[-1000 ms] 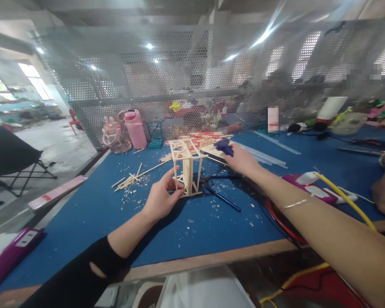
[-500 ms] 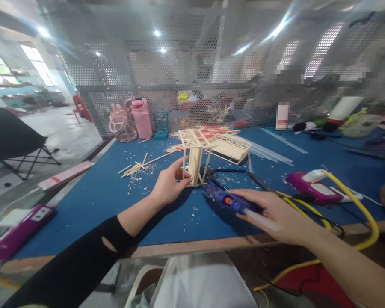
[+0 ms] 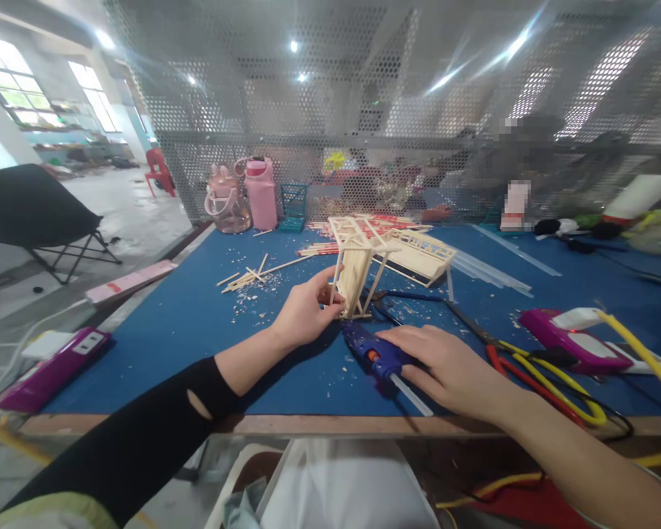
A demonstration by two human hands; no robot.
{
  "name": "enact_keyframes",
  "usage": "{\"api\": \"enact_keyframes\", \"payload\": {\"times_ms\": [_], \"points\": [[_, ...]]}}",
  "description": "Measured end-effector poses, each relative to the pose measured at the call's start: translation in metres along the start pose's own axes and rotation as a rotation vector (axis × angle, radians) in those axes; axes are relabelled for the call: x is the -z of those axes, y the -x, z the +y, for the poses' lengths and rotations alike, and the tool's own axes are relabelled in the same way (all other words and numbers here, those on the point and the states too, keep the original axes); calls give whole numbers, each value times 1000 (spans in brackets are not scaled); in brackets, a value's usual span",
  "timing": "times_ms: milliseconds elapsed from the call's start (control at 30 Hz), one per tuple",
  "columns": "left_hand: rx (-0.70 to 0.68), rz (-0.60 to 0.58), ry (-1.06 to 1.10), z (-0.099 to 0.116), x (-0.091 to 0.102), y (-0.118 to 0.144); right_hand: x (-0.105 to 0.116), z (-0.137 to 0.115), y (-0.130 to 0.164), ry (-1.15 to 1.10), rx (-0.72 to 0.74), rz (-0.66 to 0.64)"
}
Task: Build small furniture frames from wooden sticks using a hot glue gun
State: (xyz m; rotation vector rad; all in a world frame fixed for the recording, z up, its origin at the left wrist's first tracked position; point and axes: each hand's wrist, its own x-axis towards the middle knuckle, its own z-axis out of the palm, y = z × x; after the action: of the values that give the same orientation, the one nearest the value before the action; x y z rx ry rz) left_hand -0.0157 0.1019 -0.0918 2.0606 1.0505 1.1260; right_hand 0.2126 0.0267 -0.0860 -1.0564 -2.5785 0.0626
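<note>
My left hand (image 3: 308, 307) pinches the lower left side of a small wooden stick frame (image 3: 357, 272), which stands on the blue table (image 3: 198, 353). In my right hand (image 3: 441, 360) is a blue hot glue gun (image 3: 371, 353), with a clear glue stick poking out of its back end. The gun's nozzle points at the bottom of the frame, close to its base; whether it touches I cannot tell. Behind the frame lies a second wooden piece (image 3: 416, 253) with a flat floor and railings.
Loose sticks (image 3: 247, 278) and shavings lie to the left. Clear glue sticks (image 3: 490, 272) are at the back right. Red-handled pliers (image 3: 496, 353) and a purple power strip (image 3: 573, 342) sit right of my hand. A pink bottle (image 3: 261, 195) stands by the mesh panel (image 3: 308, 110).
The glue gun has swung left and its nozzle now sits nearer the front of the frame's base. The whole view has shifted, so everything appears further right. My left hand keeps its hold.
</note>
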Motion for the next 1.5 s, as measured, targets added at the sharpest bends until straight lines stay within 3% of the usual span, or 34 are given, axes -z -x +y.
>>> {"api": "enact_keyframes", "payload": {"times_ms": [500, 867, 1500], "points": [[16, 1, 3, 3, 0, -1, -3, -2, -2, 0, 12, 4], [21, -4, -12, 3, 0, -1, -7, 10, -1, -75, -95, 57], [11, -2, -21, 3, 0, -1, -4, 7, -3, -92, -46, 22]]}}
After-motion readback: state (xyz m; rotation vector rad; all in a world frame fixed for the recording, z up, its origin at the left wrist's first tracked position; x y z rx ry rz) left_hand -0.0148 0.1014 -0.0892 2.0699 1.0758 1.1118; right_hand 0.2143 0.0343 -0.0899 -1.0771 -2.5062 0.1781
